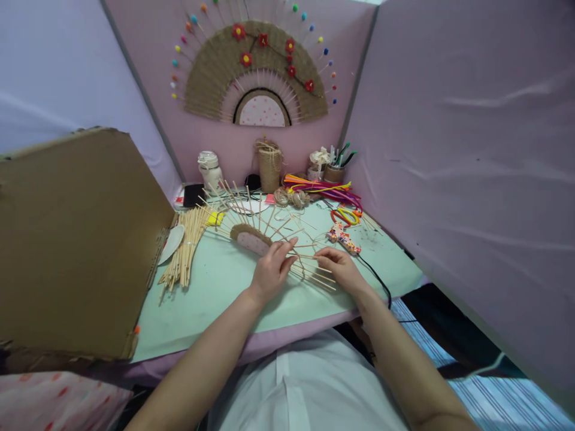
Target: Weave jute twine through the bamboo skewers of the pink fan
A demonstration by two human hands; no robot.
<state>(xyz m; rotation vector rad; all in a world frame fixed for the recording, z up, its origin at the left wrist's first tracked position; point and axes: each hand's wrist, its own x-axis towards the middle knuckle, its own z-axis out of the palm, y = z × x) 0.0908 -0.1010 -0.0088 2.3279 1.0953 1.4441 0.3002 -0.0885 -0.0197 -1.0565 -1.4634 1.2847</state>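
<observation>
A half-made stick fan (254,242) lies on the table, its half-round brown and pink-patterned base at the left and thin wooden sticks spreading outward. My left hand (273,270) rests over the right end of the base, holding the fan, thumb and forefinger slightly apart over the sticks. On the right side of the spread, my right hand (342,269) has its thumb and forefinger pinched together on a thin brown strand, apparently twine, among the stick ends. Exactly where the strand runs is hard to make out.
Bundled sticks (186,245) lie left beside cardboard (76,245). A patterned glue gun (344,238), its black cord over the edge, and scissors (345,216) lie right. Behind are pipe cleaners (326,189), twine balls (299,199) and a white jar (210,172). A finished fan (206,78) hangs above.
</observation>
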